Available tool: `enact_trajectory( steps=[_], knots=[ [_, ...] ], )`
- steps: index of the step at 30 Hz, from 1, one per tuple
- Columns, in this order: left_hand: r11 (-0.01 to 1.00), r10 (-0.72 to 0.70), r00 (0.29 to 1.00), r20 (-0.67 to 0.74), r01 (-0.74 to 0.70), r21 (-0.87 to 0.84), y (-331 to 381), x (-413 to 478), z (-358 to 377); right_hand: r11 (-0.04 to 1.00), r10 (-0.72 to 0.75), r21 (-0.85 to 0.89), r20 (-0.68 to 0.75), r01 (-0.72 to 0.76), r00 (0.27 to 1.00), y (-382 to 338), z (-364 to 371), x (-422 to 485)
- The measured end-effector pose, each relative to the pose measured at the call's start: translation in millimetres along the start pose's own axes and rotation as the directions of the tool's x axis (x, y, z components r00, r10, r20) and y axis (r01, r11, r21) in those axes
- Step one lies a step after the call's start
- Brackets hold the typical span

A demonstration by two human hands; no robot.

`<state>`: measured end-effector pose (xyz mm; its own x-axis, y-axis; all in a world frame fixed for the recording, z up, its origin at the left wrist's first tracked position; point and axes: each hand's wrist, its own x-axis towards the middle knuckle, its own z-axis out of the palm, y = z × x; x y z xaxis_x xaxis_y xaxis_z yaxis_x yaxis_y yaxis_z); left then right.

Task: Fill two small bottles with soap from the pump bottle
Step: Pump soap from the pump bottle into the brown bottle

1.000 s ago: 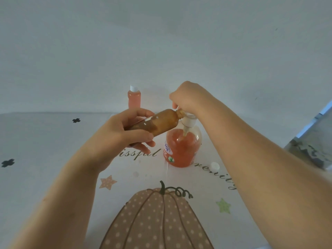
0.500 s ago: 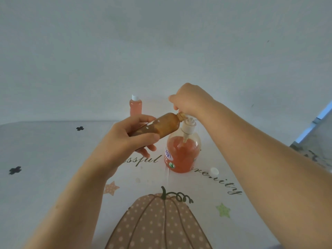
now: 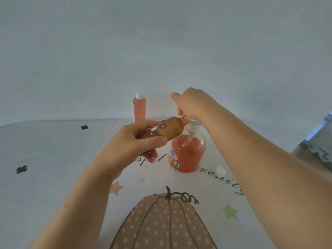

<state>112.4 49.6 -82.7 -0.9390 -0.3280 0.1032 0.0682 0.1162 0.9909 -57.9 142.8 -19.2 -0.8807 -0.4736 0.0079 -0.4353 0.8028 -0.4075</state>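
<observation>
Second fill, I'd say: left hand grips amber bottle tilted, neck at the spout of the pump bottle on the tabletop. Right hand curls over the pump head. Filled bottle stands capped behind. Next: press with neck aligned, then fit white cap

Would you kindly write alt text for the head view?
The left hand holds a small brown bottle tilted, neck at the pump bottle's spout; the right hand covers the pump head. A capped pink bottle stands behind.
</observation>
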Motion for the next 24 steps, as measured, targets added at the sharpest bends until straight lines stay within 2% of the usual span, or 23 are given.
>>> enact_trajectory(
  steps=[12, 24],
  knots=[
    [0.998, 0.046, 0.998, -0.044, -0.048, -0.041, 6, -3, 4, 1.0, -0.003, -0.024, -0.074, 0.001, 0.997, -5, -14, -4],
    [1.0, 0.015, 0.999, -0.028, -0.015, -0.026, -1, 1, -1, 1.0, 0.0, 0.011, -0.005, 0.0, 1.0, 1, 3, 7]
  ],
)
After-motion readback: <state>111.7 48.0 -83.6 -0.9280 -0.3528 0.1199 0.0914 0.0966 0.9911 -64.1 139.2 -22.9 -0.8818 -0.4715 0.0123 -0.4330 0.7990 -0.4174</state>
